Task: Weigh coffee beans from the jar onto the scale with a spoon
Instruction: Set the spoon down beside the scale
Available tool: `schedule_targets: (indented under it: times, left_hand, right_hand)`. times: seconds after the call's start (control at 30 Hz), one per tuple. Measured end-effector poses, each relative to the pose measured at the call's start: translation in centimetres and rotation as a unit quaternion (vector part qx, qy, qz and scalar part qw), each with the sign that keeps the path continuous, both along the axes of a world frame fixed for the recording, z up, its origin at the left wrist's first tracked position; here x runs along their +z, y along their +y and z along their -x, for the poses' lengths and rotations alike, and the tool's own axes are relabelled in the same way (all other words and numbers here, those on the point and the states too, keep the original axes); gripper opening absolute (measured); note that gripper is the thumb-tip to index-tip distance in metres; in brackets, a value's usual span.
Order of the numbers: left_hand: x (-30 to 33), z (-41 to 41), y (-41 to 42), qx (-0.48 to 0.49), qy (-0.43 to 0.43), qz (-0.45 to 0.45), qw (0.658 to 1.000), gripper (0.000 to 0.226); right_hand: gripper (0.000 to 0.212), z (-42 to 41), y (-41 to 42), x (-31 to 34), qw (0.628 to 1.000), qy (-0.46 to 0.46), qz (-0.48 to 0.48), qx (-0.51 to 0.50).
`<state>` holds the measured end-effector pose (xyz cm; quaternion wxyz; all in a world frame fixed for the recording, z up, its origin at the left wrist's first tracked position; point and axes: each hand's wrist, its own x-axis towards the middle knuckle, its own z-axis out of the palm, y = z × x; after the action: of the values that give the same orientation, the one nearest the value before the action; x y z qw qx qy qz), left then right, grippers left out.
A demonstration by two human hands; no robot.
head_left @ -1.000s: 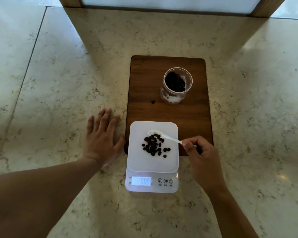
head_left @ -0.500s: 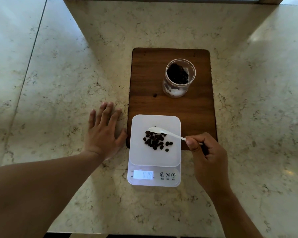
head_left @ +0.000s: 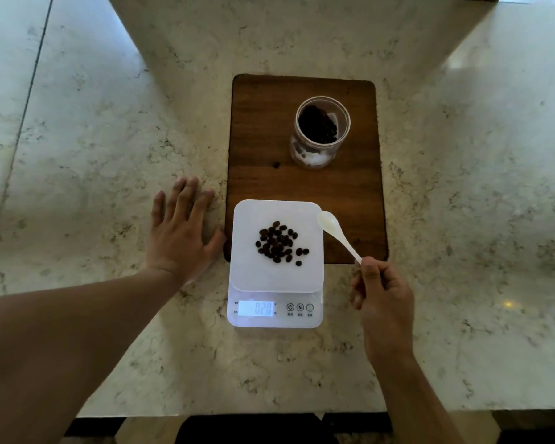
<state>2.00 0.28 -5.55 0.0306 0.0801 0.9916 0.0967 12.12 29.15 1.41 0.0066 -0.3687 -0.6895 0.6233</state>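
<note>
Beans [head_left: 281,241] heap on our scale [head_left: 244,274]; right hand [head_left: 382,296] pinches the emptied spoon [head_left: 335,230] beside it, left hand [head_left: 181,235] flat, grip apart; more scoops likely remain.

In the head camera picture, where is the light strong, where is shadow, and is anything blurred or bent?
Head view: bright light washes out the marble counter at upper right, and a wedge of shadow runs down the middle over the wooden board; the scale display glows, its digits soft; the left hand is slightly blurred; the wide lens bows the board's edges.
</note>
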Motion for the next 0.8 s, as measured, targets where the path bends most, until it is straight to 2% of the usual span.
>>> schedule_targets:
  times: [0.1,0.3,0.43,0.67,0.8]
  left_hand:
    - [-0.1,-0.1,0.1,0.004,0.002,-0.006,1.0,0.074]
    - [-0.1,-0.3,0.1,0.011,-0.003,-0.016,1.0,0.074]
    - [-0.2,-0.4,-0.1,0.011,-0.007,-0.027,1.0,0.074]
    - [-0.2,-0.6,-0.5,-0.003,-0.016,-0.057,0.998,0.074]
    - [0.3,-0.8,-0.5,-0.003,-0.029,-0.057,0.998,0.079]
  right_hand:
    - [0.031,-1.0,-0.6,-0.4,1.0,-0.01,0.017,-0.015]
    - [0.029,-2.3,-1.3,-0.5,0.997,-0.022,0.062,-0.048]
    - [0.024,-3.4,-1.6,-0.4,0.995,-0.031,0.057,-0.076]
    - [0.02,-4.0,-0.7,-1.2,0.991,-0.08,-0.093,-0.06]
    - [0.019,-3.2,-0.3,-1.1,0.966,-0.109,-0.236,-0.001]
